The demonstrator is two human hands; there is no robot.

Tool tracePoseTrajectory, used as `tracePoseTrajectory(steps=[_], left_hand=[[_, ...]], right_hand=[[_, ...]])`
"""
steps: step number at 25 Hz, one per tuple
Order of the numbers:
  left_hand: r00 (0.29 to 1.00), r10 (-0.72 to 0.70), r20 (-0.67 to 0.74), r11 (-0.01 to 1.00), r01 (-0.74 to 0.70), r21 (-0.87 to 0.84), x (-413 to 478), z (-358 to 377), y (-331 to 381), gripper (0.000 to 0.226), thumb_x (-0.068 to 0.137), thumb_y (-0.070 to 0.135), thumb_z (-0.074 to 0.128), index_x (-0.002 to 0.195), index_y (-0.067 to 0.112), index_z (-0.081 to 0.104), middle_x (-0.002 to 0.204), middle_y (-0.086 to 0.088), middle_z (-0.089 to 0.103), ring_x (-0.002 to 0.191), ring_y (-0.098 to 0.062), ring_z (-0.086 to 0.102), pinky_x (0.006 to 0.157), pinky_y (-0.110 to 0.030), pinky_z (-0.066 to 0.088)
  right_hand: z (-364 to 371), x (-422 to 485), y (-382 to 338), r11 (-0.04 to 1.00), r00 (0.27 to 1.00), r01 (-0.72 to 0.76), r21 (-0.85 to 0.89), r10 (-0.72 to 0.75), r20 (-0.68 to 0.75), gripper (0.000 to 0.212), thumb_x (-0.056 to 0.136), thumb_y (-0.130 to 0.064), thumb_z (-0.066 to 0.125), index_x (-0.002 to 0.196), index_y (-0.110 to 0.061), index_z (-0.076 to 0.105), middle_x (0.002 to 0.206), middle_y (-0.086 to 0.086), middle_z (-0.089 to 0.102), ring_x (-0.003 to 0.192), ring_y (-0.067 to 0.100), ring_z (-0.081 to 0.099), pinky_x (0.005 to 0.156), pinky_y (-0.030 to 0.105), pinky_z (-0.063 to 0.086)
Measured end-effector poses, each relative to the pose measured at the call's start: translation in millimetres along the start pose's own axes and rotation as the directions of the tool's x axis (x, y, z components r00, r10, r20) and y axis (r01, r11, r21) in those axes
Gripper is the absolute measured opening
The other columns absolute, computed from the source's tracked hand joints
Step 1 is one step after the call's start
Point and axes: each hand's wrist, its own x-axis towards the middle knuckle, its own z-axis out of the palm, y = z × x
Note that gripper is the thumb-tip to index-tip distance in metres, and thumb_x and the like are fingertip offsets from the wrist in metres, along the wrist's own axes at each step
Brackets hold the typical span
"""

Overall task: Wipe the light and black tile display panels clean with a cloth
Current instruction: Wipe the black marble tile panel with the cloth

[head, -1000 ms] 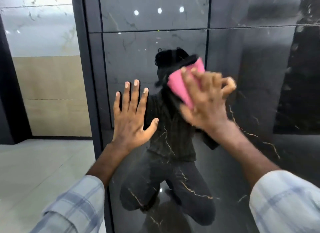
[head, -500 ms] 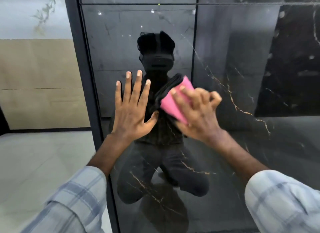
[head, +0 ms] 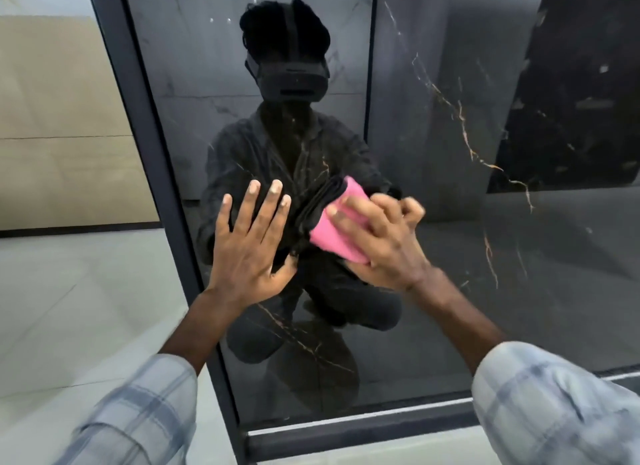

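Black tile panel (head: pixel 450 308): glossy, top and right edges cut off. Pink cloth (head: pixel 337 230), folded, sits mid-panel, partly hidden under the blurred right hand (head: pixel 384 246) gripping it. Left hand (head: pixel 249 246) pressed flat beside it, fingers spread.

L hand (head: pixel 247 248) flat on black panel (head: pixel 450 256), fingers spread; R hand (head: pixel 381 246) presses pink cloth (head: pixel 337 232) against it.
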Motion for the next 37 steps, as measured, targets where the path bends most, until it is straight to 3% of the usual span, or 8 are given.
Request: tracePoseTrajectory(steps=[7, 15, 20, 27, 29, 31, 33, 37], left_hand=[[0.999, -0.013, -0.044, 1.0, 0.013, 0.011, -1, 4, 2, 0.091, 0.088, 0.048, 0.06, 0.163, 0.008, 0.027, 0.17, -0.014, 0.023, 0.158, -0.038, 0.016, 0.127, -0.06, 0.006], [1.0, 0.01, -0.017, 1.0, -0.01, 0.007, 0, -2, -3, 0.085, 0.093, 0.048, 0.06, 0.161, 0.005, 0.032, 0.169, -0.017, 0.027, 0.156, -0.04, 0.019, 0.127, -0.058, 0.004], [1.0, -0.023, 0.008, 1.0, 0.023, -0.002, -3, -1, 2, 0.084, 0.094, 0.046, 0.061, 0.162, 0.005, 0.031, 0.169, -0.019, 0.026, 0.156, -0.044, 0.019, 0.126, -0.061, 0.004], [0.999, -0.041, 0.013, 0.999, 0.04, 0.03, -3, 1, 2, 0.085, 0.096, 0.048, 0.059, 0.162, 0.004, 0.029, 0.168, -0.023, 0.026, 0.154, -0.048, 0.019, 0.125, -0.063, 0.001], [0.999, -0.047, 0.022, 0.999, 0.046, 0.023, -2, -1, 5, 0.084, 0.096, 0.045, 0.06, 0.161, 0.003, 0.03, 0.167, -0.025, 0.026, 0.153, -0.051, 0.02, 0.123, -0.065, 0.002], [0.999, -0.038, 0.037, 0.999, 0.037, 0.017, -1, -3, 8, 0.077, 0.096, 0.037, 0.061, 0.16, 0.006, 0.033, 0.166, -0.027, 0.027, 0.15, -0.057, 0.021, 0.12, -0.072, 0.005], [0.999, -0.025, 0.042, 1.0, 0.025, -0.01, -1, -4, 17, 0.068, 0.096, 0.028, 0.059, 0.159, 0.011, 0.04, 0.167, -0.024, 0.028, 0.149, -0.061, 0.02, 0.116, -0.078, 0.006], [0.996, 0.049, 0.072, 0.996, -0.043, -0.074, -17, 5, 34, 0.074, 0.095, 0.042, 0.062, 0.159, 0.011, 0.041, 0.168, -0.019, 0.03, 0.149, -0.059, 0.019, 0.113, -0.082, 0.005]], right_hand=[[-30, 13, 41, 0.869, 0.86, -0.495, 0.011, 0.491, -0.141, 0.067, 0.079, -0.032, 0.076, 0.143, -0.022, 0.058, 0.144, 0.007, 0.049, 0.125, 0.029, 0.045, 0.093, 0.047, 0.031], [-2, -62, -25, 0.997, 0.99, 0.027, 0.072, -0.036, 0.136, 0.051, 0.087, -0.032, 0.077, 0.137, -0.033, 0.066, 0.143, -0.005, 0.054, 0.115, 0.029, 0.053, 0.089, 0.051, 0.034], [-18, -42, -5, 0.838, 0.837, -0.539, 0.087, 0.544, -0.053, 0.067, 0.079, -0.023, 0.074, 0.143, -0.025, 0.055, 0.146, 0.002, 0.044, 0.125, 0.031, 0.046, 0.095, 0.048, 0.035], [2, -138, -57, 0.984, 0.936, 0.025, 0.174, -0.084, 0.342, 0.064, 0.079, -0.017, 0.08, 0.134, -0.04, 0.057, 0.142, -0.008, 0.046, 0.119, 0.028, 0.047, 0.087, 0.046, 0.03], [-11, -118, -29, 0.974, 0.959, -0.185, 0.133, 0.149, 0.243, 0.061, 0.079, -0.028, 0.082, 0.134, -0.037, 0.058, 0.14, -0.007, 0.05, 0.119, 0.029, 0.051, 0.089, 0.052, 0.035], [-23, -100, -13, 0.816, 0.828, -0.561, 0.141, 0.55, 0.111, 0.066, 0.076, -0.027, 0.081, 0.136, -0.032, 0.055, 0.141, -0.004, 0.045, 0.125, 0.028, 0.047, 0.097, 0.05, 0.036], [-20, -100, -28, 0.734, 0.746, -0.665, 0.137, 0.66, 0.088, 0.073, 0.073, -0.021, 0.081, 0.139, -0.026, 0.05, 0.143, 0.0, 0.037, 0.128, 0.029, 0.041, 0.098, 0.044, 0.032], [16, -176, -98, 0.985, 0.941, -0.166, 0.045, 0.145, 0.304, 0.072, 0.07, -0.015, 0.079, 0.134, -0.032, 0.051, 0.138, 0.001, 0.041, 0.121, 0.031, 0.041, 0.09, 0.045, 0.03]])
